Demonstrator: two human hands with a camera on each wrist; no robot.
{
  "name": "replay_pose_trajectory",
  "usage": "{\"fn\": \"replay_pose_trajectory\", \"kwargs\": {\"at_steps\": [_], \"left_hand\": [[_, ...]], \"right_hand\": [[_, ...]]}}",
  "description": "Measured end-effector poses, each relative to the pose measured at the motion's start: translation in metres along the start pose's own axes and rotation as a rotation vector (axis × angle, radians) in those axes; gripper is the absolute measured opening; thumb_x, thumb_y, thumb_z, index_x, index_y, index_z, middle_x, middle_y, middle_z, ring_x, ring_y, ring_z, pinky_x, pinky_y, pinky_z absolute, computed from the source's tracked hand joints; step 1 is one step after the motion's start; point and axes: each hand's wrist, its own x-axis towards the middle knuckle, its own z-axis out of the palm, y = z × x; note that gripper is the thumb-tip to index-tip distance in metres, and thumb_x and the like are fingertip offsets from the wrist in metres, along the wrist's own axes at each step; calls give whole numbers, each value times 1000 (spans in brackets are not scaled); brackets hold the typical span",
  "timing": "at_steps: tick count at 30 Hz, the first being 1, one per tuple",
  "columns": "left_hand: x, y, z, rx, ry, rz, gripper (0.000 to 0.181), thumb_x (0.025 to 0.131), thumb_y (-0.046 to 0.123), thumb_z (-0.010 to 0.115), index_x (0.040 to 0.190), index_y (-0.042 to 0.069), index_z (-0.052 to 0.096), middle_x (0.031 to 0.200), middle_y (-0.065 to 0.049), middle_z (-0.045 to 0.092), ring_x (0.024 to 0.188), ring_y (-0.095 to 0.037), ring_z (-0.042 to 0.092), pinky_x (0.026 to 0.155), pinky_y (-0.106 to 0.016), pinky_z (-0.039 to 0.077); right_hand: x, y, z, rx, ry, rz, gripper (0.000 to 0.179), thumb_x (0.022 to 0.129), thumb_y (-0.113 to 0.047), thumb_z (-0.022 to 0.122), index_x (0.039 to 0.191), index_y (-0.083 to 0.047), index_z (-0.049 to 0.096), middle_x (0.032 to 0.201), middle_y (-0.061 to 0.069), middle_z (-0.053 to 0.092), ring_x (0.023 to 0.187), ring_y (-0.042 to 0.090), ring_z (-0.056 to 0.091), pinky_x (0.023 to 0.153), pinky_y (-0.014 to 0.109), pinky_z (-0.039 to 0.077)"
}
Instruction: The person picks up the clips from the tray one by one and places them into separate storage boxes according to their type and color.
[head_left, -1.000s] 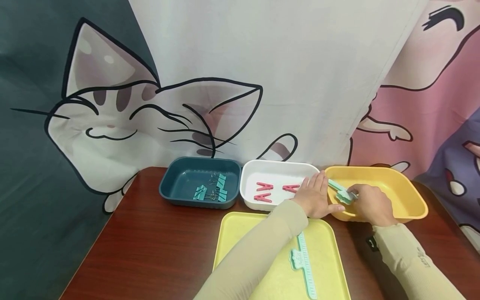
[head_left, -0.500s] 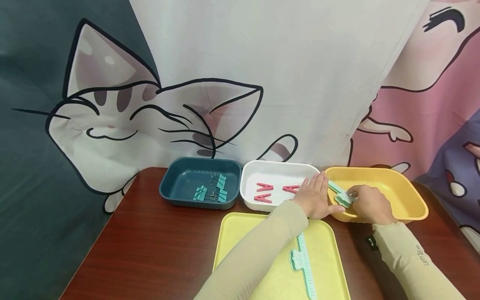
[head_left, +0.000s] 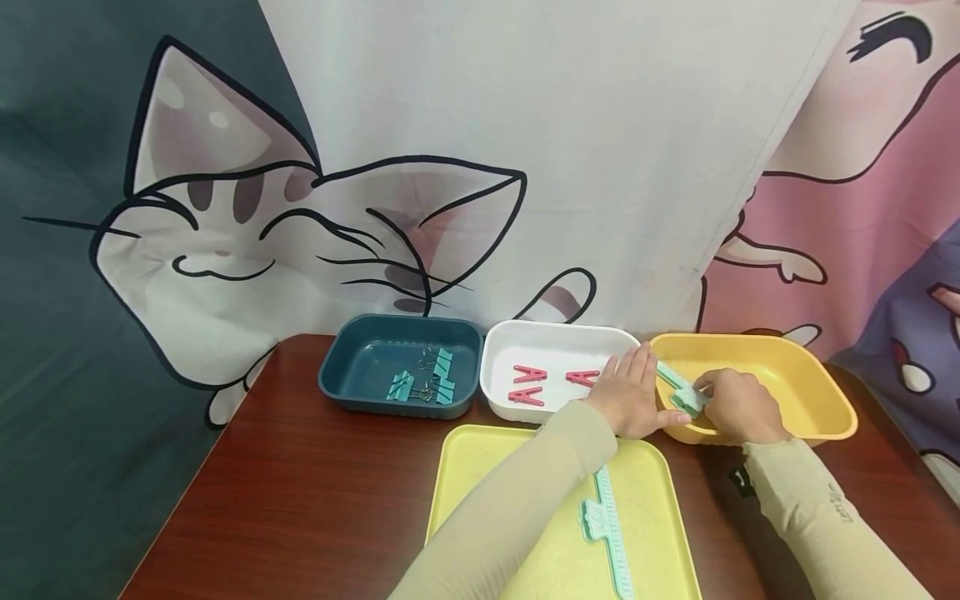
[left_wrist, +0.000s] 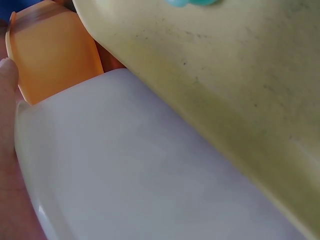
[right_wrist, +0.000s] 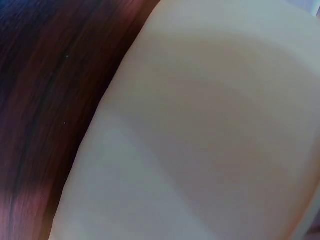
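In the head view my left hand point(head_left: 628, 393) lies with fingers straight over the right end of the white bin point(head_left: 517, 332), thumb out at the front rim of the yellow bin point(head_left: 813, 367). My right hand point(head_left: 746, 407) reaches into that yellow bin and pinches a mint-green bag clip point(head_left: 682, 392) by its flower-shaped handle. The clip's long bar slants toward the bin's left wall. A second mint-green bag clip point(head_left: 613, 533) lies on the pale yellow tray point(head_left: 480, 467). Only an edge of my left hand point(left_wrist: 9, 145) shows in the left wrist view.
Pink clothespins point(head_left: 527, 396) lie in the white bin. The dark teal bin point(head_left: 360, 342) to its left holds several teal binder clips point(head_left: 442, 367). All three bins stand along the back of the wooden table point(head_left: 285, 492), against a printed cloth point(head_left: 600, 167).
The mint-green clip in my right hand has tilted slightly, its flower handle shifting a little. My left hand stays where it was.
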Motion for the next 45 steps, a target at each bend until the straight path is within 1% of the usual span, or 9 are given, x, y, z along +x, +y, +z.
{"fn": "replay_pose_trajectory", "kwargs": {"at_steps": [3, 9, 13, 17, 21, 27, 32, 38, 45], "left_hand": [[0, 0, -1, -1, -4, 1, 100, 92, 81, 24, 163, 14, 2, 169, 3, -2, 153, -10, 0, 123, -30, 6], [14, 2, 8, -5, -55, -15, 102, 90, 83, 21, 162, 16, -5, 169, 4, -10, 153, -10, -7, 122, -30, 2], [17, 3, 9, 1, -67, -19, 102, 89, 84, 21, 162, 17, -6, 168, 4, -11, 153, -10, -8, 123, -31, 3], [14, 2, 6, -3, -67, -19, 102, 90, 83, 20, 162, 16, -8, 168, 4, -12, 153, -10, -10, 122, -30, 1], [5, 1, 1, -3, -36, -11, 100, 91, 82, 21, 162, 16, -3, 169, 4, -8, 153, -10, -5, 122, -30, 3], [-5, 0, -5, 1, 2, 10, 99, 92, 81, 22, 163, 14, 2, 169, 2, -1, 154, -12, 0, 123, -30, 7], [-6, 0, -6, 13, 3, 3, 99, 92, 81, 21, 163, 15, 3, 169, 3, -1, 154, -11, 1, 123, -30, 7], [-5, 0, -6, 26, 1, -2, 99, 92, 81, 21, 163, 16, 3, 169, 4, -1, 154, -11, 0, 123, -30, 7], [-4, 1, -5, 28, 7, -3, 100, 91, 82, 22, 163, 15, 3, 169, 4, -1, 154, -11, 1, 123, -30, 8]], "right_hand": [[1, 1, 0, 2, -12, 3, 29, 76, 3, 63, 104, 5, 73, 99, 25, 70, 82, 36, 64, 60, 44, 52], [2, 1, 1, 0, -41, 7, 28, 78, 2, 64, 104, 6, 73, 96, 24, 71, 79, 33, 64, 60, 42, 51], [3, 2, 1, -1, -47, 11, 28, 79, 1, 64, 105, 7, 72, 94, 24, 70, 78, 32, 63, 59, 42, 51], [3, 2, -1, 3, -39, 10, 30, 79, -1, 66, 107, 8, 71, 94, 24, 70, 80, 35, 64, 60, 45, 52], [0, 3, -3, 1, -18, 1, 32, 81, -5, 68, 110, 10, 69, 99, 26, 70, 86, 41, 66, 64, 51, 53], [-8, 0, -6, -12, 38, -27, 36, 82, -12, 70, 111, 10, 68, 102, 28, 70, 91, 47, 65, 65, 56, 53], [-16, -7, -12, -37, 106, -59, 39, 76, -9, 73, 110, 9, 68, 100, 28, 70, 85, 47, 65, 58, 55, 52], [-30, -18, -21, -44, 161, -76, 38, 79, -8, 74, 113, 7, 68, 103, 29, 69, 87, 49, 65, 59, 58, 52], [-53, -28, -20, -16, 319, -143, 38, 77, -3, 77, 111, 8, 68, 95, 28, 70, 79, 44, 66, 60, 57, 52]]}}
